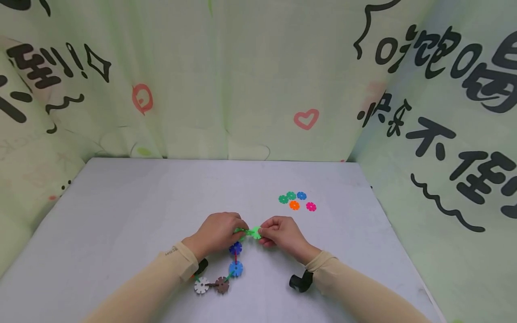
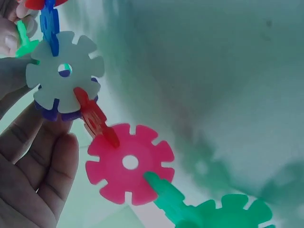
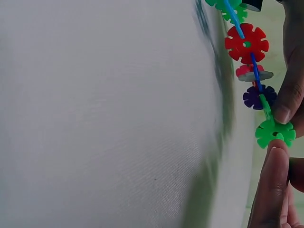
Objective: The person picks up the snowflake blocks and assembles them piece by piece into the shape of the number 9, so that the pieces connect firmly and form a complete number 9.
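My left hand grips the end of a chain of notched plastic discs at a light green disc. Facing it, my right hand pinches another light green disc between thumb and fingers, the two discs touching. From the left hand the chain hangs toward me through a dark blue disc, a lighter blue disc, a brown disc and a white disc. In the left wrist view a pink disc and a green disc show further along it.
Beyond the hands, loose discs lie on the white table: two green ones, a blue one, an orange one and a pink one. A printed curtain stands behind the table and along its sides.
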Tool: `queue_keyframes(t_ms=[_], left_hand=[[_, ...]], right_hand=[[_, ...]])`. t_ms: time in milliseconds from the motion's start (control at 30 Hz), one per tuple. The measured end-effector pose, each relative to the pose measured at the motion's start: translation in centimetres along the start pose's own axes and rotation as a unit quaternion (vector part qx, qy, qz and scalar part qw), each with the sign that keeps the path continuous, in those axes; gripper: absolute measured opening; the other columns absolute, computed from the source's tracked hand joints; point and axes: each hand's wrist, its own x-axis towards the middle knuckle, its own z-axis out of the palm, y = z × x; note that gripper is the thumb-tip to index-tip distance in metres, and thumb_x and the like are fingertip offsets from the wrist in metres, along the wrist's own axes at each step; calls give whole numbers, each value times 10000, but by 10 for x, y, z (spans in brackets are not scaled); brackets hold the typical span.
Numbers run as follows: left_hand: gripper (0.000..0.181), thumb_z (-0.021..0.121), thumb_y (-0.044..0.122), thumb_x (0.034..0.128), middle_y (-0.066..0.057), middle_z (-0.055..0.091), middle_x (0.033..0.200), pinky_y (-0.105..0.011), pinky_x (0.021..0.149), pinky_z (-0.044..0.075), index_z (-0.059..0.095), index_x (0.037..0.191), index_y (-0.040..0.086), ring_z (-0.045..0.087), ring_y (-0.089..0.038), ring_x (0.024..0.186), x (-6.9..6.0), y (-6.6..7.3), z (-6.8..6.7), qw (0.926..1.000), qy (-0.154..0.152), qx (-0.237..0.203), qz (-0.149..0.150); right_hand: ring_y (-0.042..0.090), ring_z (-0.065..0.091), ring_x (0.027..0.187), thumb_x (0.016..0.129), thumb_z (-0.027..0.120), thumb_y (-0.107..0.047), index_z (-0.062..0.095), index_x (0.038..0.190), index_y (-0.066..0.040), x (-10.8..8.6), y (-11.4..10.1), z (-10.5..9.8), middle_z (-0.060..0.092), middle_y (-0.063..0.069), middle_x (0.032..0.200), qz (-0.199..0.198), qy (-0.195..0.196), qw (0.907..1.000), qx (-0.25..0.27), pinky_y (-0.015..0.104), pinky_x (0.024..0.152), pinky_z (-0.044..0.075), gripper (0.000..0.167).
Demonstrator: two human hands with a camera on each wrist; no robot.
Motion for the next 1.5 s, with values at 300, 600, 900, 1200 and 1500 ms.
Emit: queue_keyframes(t_ms=[300,600,900,1200,1500], left_hand=[[78,794,236,861,78,699,876,-277,591,511,803,930,201,658,-102,737,0,1,1,9997,77,225,44],[62,783,248,867,90,693,873,-272,568,494,805,920,224,653,-99,725,-1,2,0,9992,86,391,-24],[55,778,247,870,90,698,871,-274,575,499,806,913,225,656,-96,735,-2,-1,2,9993,122,357,-14],[62,771,257,881,95,697,880,-274,582,499,806,926,233,658,-91,745,-3,-1,1,9994,42,323,-73],[68,772,228,881,89,708,899,-278,654,524,807,937,210,658,-89,799,-4,0,1,9998,13,190,22]], right_hand=[[246,713,720,921,725,-109,662,987,46,2,-1,3,713,131,796,-40,-82,10000,-33,328,692,587,179],[254,706,711,924,725,-136,654,995,49,0,-2,4,712,155,799,-27,-304,9993,-197,351,681,591,210],[248,702,736,955,691,-167,646,1016,29,3,1,-3,716,147,832,60,-594,9976,-358,346,701,589,210],[253,684,776,954,688,-162,669,1049,-14,13,5,-36,708,115,868,-122,-672,9908,-1164,348,733,581,177],[213,668,776,926,706,-124,680,1104,-20,23,17,-89,658,66,890,-224,-201,9797,-1981,321,721,566,208]])
